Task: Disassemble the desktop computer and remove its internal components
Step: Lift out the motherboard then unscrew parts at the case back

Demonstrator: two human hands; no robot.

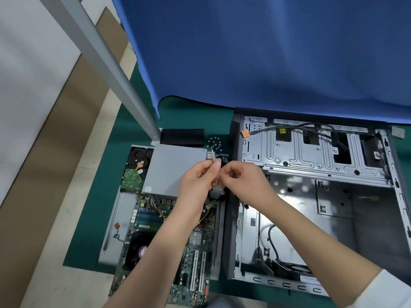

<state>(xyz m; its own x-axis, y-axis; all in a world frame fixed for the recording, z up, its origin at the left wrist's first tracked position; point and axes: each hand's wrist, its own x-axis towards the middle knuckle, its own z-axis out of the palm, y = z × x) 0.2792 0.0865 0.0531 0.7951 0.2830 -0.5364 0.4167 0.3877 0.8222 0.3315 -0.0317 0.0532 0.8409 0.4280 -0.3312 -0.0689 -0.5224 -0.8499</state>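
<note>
Nearest, motherboard (pixel 189 258) lying flat on green mat (pixel 89 241), partly over a grey side panel (pixel 115 218). To its right, open computer case (pixel 311 218) on its side, mostly gutted, black cables and a fan low inside. Above the board, left hand (pixel 195 183) and right hand (pixel 244 181) raised together, both pinching a small pale cable connector (pixel 214 165), fingers curled round it. Beyond the hands, grey power supply (pixel 175 165), hard drive (pixel 135 167) beside it, circuit side up. Farthest, blue cloth (pixel 266 52) hanging behind.
</note>
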